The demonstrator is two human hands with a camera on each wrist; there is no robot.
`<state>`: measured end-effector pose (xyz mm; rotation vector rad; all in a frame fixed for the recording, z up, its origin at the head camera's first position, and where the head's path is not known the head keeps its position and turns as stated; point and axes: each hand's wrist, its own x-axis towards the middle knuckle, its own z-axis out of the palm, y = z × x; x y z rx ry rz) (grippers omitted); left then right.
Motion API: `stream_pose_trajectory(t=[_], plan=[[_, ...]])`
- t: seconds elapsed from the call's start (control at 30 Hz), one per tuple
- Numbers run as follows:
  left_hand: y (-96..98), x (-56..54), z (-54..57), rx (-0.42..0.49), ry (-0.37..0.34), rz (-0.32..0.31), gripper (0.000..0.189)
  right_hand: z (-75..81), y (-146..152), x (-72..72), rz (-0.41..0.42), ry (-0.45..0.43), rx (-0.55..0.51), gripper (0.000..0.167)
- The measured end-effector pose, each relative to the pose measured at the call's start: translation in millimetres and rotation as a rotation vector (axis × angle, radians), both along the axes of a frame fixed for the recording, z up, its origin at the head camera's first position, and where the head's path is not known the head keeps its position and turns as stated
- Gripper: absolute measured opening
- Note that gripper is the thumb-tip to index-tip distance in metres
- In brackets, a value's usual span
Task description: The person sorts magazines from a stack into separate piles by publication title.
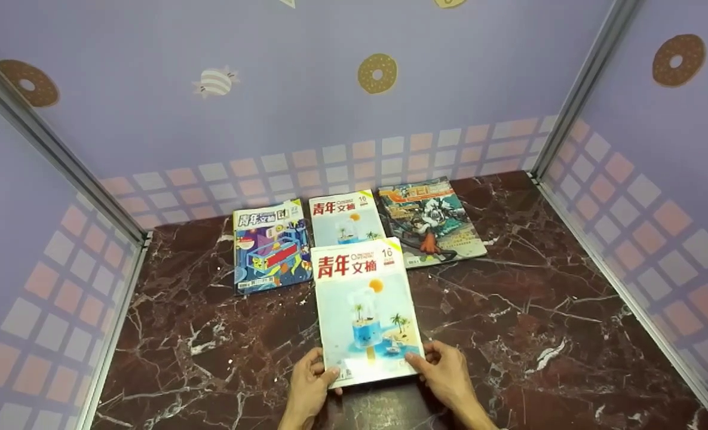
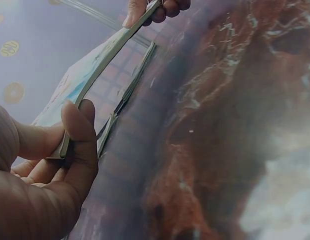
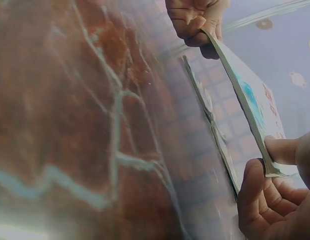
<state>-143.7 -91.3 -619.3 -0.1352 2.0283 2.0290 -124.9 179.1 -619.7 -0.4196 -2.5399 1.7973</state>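
Both hands hold one magazine (image 1: 345, 310), with a white and pale blue cover showing a blue ice pop, palm trees and an orange sun. The left hand (image 1: 310, 382) pinches its lower left corner, thumb on the cover and fingers underneath. At the lower right corner the right hand (image 1: 446, 373) grips it the same way. Both wrist views show the magazine's edge (image 2: 106, 62) raised above the table and slightly bowed. Behind it lies a magazine with the same cover (image 1: 342, 209), its lower part hidden by the held one.
A blue and purple magazine (image 1: 272, 248) lies at the left of the back row, a dark green comic-style magazine (image 1: 434, 221) at its right. They rest on a dark red marbled table (image 1: 539, 334). Purple panels (image 1: 294, 119) with metal edge strips enclose the back and both sides.
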Motion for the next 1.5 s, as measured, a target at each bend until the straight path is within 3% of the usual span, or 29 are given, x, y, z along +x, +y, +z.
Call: stream_pose_trajectory(t=[0.23, 0.43, 0.67, 0.9, 1.07, 1.27, 1.47, 1.5], plan=[[1.8, -12.5, 9.1, 0.017, 0.048, -0.008, 0.03, 9.4, 1, -12.3, -0.042, 0.023, -0.03, 0.029], [3.1, -28.7, 27.0, 0.041, 0.122, -0.019, 0.031, 21.6, 6, -33.8, -0.021, 0.116, 0.017, 0.026], [4.0, -46.2, 44.6, 0.006, 0.167, -0.018, 0.028, 32.3, 9, -55.2, -0.005, 0.219, 0.147, 0.025], [6.0, -64.3, 50.5, -0.062, 0.221, -0.011, 0.03, 43.0, 10, -76.5, 0.021, 0.268, 0.162, 0.027], [8.4, -78.5, 58.5, -0.104, 0.212, 0.009, 0.031, 49.2, 10, -93.7, 0.031, 0.265, 0.162, 0.027], [14.5, -99.4, 66.0, -0.14, 0.171, 0.059, 0.028, 51.8, 8, -118.1, 0.016, 0.26, 0.234, 0.027], [14.5, -126.2, 65.9, -0.251, 0.128, 0.068, 0.029, 42.2, 7, -144.9, 0.025, 0.303, 0.251, 0.03], [14.0, -131.0, 65.6, -0.261, 0.117, 0.067, 0.032, 27.2, 12, -156.1, 0.036, 0.347, 0.234, 0.032]])
